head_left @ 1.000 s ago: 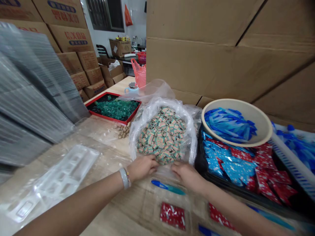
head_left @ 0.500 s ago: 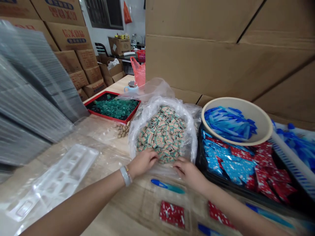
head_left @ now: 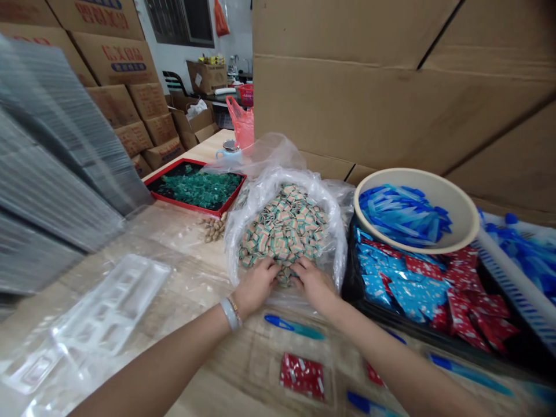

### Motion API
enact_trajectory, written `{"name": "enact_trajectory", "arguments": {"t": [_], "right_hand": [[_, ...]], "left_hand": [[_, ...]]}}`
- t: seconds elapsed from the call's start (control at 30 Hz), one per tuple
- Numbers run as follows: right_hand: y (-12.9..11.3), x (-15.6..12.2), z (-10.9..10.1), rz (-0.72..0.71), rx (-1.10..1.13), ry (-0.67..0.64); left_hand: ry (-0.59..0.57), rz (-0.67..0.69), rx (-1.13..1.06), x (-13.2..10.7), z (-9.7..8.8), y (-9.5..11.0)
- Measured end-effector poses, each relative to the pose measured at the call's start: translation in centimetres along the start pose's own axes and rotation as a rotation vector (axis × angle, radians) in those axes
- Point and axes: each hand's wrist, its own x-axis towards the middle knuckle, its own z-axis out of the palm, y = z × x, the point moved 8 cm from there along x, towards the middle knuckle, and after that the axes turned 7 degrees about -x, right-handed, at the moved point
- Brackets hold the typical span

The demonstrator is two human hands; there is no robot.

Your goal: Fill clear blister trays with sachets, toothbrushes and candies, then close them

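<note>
Advancing from the near rim of the clear plastic bag (head_left: 237, 243), the left grip (head_left: 256, 286) and right grip (head_left: 313, 284) now lie close together, fingers curved, on the front of the striped wrapped pieces (head_left: 282, 229). The pile sits in the bag on the worktop (head_left: 204, 388), touching both grips and extending ahead of them. Whether either grip holds pieces cannot be determined.

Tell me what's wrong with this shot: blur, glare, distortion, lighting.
Head view: the stacked clear ridged plastic trays at left smear with blur; the wide lens bends the tall brown cardboard cartons toward the frame edges; small white glare streaks the clear plastic bag; the lighting looks soft, with no hard shadows.
</note>
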Motion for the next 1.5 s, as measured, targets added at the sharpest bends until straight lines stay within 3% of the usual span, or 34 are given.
{"name": "enact_trajectory", "arguments": {"t": [0.23,0.47,0.67,0.83,1.03,1.17,1.27,1.4,1.5], "right_hand": [[-0.3,-1.3,0.2,-0.131,0.259,0.111],[1.0,-0.8,0.3,0.002,0.436,0.206],[1.0,-1.1,-0.4,-0.007,0.452,0.258],[1.0,-1.0,0.0,-0.022,0.437,0.222],[1.4,-0.7,0.3,0.011,0.499,0.199],[1.8,-1.0,-0.9,0.037,0.494,0.201],[1.7,-1.5,-1.6,0.005,0.623,0.168],[1.0,-1.5,0.4,-0.009,0.769,0.008],[1.0,-1.3,1.4,0.039,0.763,0.080]], "left_hand": [[0.066,-0.010,-0.144,-1.4,0.6,-0.3],[0.032,-0.065,-0.144,-1.0,0.8,0.1],[0.027,0.001,-0.145,-0.9,1.4,0.8],[-0.065,0.053,-0.112,-0.9,2.1,1.8],[-0.094,0.082,-0.133,-0.7,2.6,2.1],[-0.055,0.045,-0.230,-0.1,1.9,1.5],[-0.020,-0.010,-0.263,0.4,1.0,0.8],[-0.026,-0.042,-0.293,0.8,0.8,0.3],[-0.024,-0.052,-0.362,0.7,1.2,0.2]]}}
